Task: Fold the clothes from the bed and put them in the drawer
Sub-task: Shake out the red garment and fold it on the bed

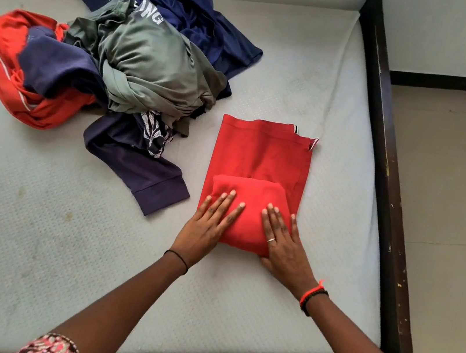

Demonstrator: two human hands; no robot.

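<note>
A red garment (263, 153) lies flat on the white mattress (62, 241), with its near end rolled or folded over into a thick bundle. My left hand (208, 227) rests flat on the left side of that bundle, fingers spread. On the bundle's right side my right hand (282, 242), wearing a ring, presses down, its thumb tucked under the near edge. A pile of unfolded clothes (139, 64) sits at the back left: grey, navy and orange pieces. No drawer is in view.
A navy sleeve (146, 175) from the pile reaches close to my left hand. The dark wooden bed frame (389, 182) runs along the right side, with beige floor (449, 210) beyond. The mattress's near edge is just below my forearms.
</note>
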